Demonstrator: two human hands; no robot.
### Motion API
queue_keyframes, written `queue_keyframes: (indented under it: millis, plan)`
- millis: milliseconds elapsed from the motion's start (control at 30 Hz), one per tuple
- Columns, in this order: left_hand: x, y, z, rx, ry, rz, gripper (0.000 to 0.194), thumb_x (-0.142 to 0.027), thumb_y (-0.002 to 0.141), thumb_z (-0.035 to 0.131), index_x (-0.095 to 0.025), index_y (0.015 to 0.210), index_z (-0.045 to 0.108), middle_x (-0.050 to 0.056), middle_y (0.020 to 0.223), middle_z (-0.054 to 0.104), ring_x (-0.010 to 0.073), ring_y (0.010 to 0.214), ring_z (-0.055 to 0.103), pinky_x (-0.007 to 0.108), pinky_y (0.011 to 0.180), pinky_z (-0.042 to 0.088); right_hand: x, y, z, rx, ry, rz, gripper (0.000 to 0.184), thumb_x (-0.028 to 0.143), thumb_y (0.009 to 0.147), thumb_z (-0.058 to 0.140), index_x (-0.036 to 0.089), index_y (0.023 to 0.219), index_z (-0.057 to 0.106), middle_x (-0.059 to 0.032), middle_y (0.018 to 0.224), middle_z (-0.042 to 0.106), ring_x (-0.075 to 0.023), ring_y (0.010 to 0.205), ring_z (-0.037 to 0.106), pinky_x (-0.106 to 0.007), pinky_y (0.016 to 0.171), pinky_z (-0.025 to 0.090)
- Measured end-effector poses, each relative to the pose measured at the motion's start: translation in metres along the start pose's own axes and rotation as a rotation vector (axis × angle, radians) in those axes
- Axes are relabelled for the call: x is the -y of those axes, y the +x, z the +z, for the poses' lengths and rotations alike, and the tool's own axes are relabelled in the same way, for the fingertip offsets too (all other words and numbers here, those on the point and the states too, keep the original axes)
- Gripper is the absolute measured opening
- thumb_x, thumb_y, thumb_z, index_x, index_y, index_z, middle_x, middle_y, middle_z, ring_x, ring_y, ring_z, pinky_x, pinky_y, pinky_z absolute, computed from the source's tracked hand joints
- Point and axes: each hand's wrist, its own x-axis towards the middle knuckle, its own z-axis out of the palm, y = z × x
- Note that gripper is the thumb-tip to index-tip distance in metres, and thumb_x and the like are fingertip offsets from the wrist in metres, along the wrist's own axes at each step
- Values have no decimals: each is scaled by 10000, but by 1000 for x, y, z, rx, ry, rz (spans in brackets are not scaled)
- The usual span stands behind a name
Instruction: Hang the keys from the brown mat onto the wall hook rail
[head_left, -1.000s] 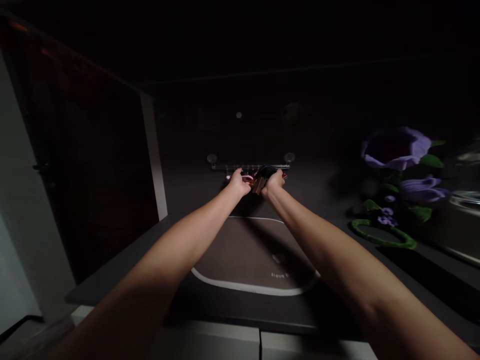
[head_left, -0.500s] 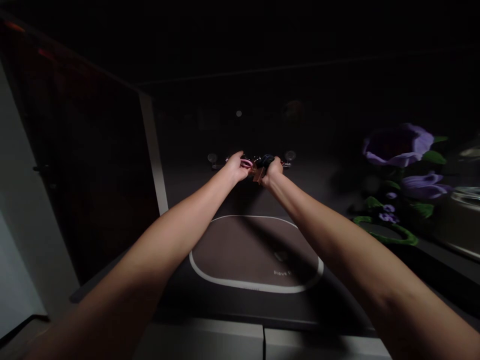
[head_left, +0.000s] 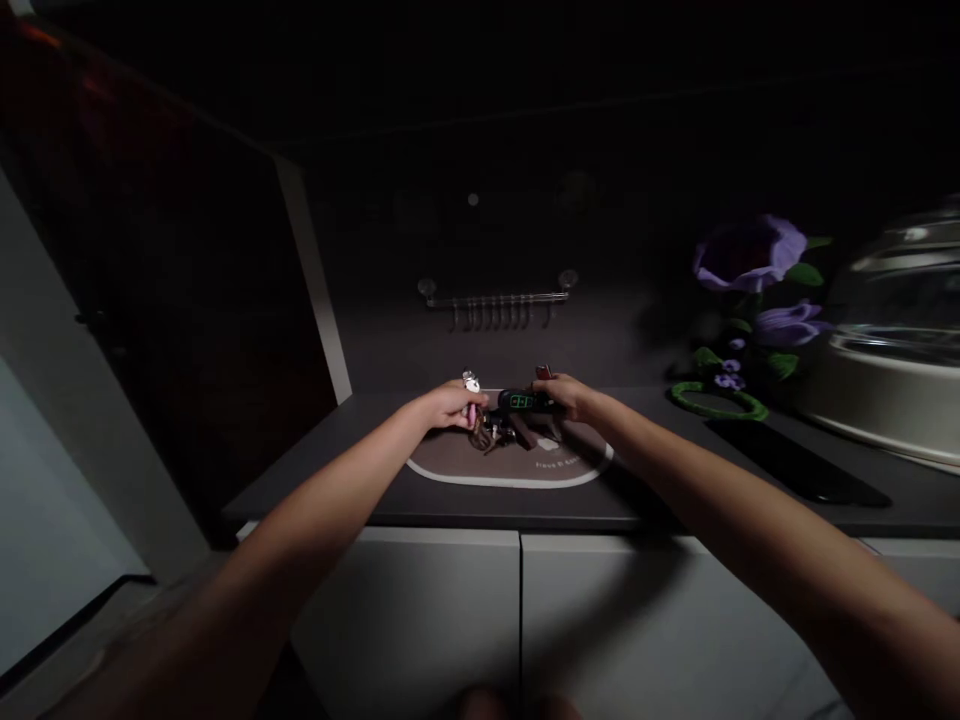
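Observation:
My left hand point(head_left: 452, 404) is closed on a keychain point(head_left: 471, 384) with a pale, shiny top and a pink part below. Across from it, my right hand point(head_left: 568, 394) grips a black car key fob point(head_left: 517, 401) with green-outlined buttons. A small reddish-brown piece point(head_left: 543, 372) sticks up above the right fingers. Between the two hands a bunch of keys and small metal pieces point(head_left: 495, 433) hangs or lies over the brown oval mat point(head_left: 450, 458); whether it touches the mat I cannot tell. A brown strap-like tag point(head_left: 523, 431) is beside the keys.
On the back wall is a clear rail point(head_left: 499, 299) with several hooks. To the right stand purple knitted flowers point(head_left: 750, 255) with a green ring base, a flat black slab point(head_left: 799, 462) and a large cream, glass-topped container point(head_left: 885, 370). White cabinet doors point(head_left: 420, 600) lie below the dark counter point(head_left: 360, 480).
Both hands have come down from the wall rail to just above the mat and moved apart, with the keys between them. The view has shifted, showing more cabinet front.

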Motion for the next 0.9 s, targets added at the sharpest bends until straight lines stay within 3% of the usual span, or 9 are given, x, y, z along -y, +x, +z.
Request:
queue_keyframes:
  millis: [100,167,267,433,500,600,700,800,900]
  plan:
    - [14,-2,-21,-119,241,195,310,-85,473,764,-165,655,526,-29,539,531,138,576,552,306,626,480,-7,-3,-20,85,-320,49,159,283,627,655,162,615,552,9,443,512,-115,406,468,-251,426,410]
    - [16,-3,-32,-204,435,307,359,-75,370,787,-179,617,548,-37,544,531,155,643,564,271,669,459,-8,-2,-29,77,-481,-57,164,288,591,683,166,675,612,-25,566,607,-148,533,557,-266,530,457]
    - [16,-8,-38,-226,636,325,392,-131,322,803,-193,644,589,-8,647,599,210,789,590,272,747,429,-7,-3,-30,17,-658,-207,256,260,595,675,168,833,657,-87,827,673,-219,802,620,-311,732,477]
    - [-4,-30,-28,-159,566,389,372,-199,400,800,-188,735,640,51,829,653,219,870,577,286,793,400,17,-18,-17,-7,-781,-401,292,185,589,674,188,881,671,-92,985,658,-268,967,582,-355,875,420]
    - [-24,-46,-21,-51,489,426,265,-219,483,775,-178,708,643,50,762,651,187,782,578,273,731,413,39,-30,-11,82,-698,-459,251,186,556,710,198,804,675,-64,927,671,-249,925,589,-345,865,421]
    - [-56,-73,-9,132,393,406,177,-279,602,722,-142,612,611,36,591,603,144,631,563,253,627,415,74,-51,0,490,-400,-322,250,347,593,716,158,747,657,-54,759,669,-191,737,606,-314,717,474]
    - [-71,-92,-2,236,119,412,438,-486,701,588,-151,446,468,8,425,470,107,473,501,261,554,422,90,-66,9,758,-34,-158,529,641,696,496,132,568,560,-51,540,583,-131,526,541,-261,523,454]
    - [-55,-92,-1,354,-105,381,627,-692,698,379,-174,354,298,-23,324,301,76,342,376,241,424,361,74,-67,19,837,271,-132,684,777,695,196,175,415,361,7,335,356,-78,347,351,-206,348,316]
    - [-17,-80,-2,412,-215,329,676,-746,693,264,-177,331,226,-32,291,224,53,281,271,210,340,248,36,-63,29,918,439,-59,689,787,681,96,186,379,248,27,299,246,-55,307,240,-183,303,218]
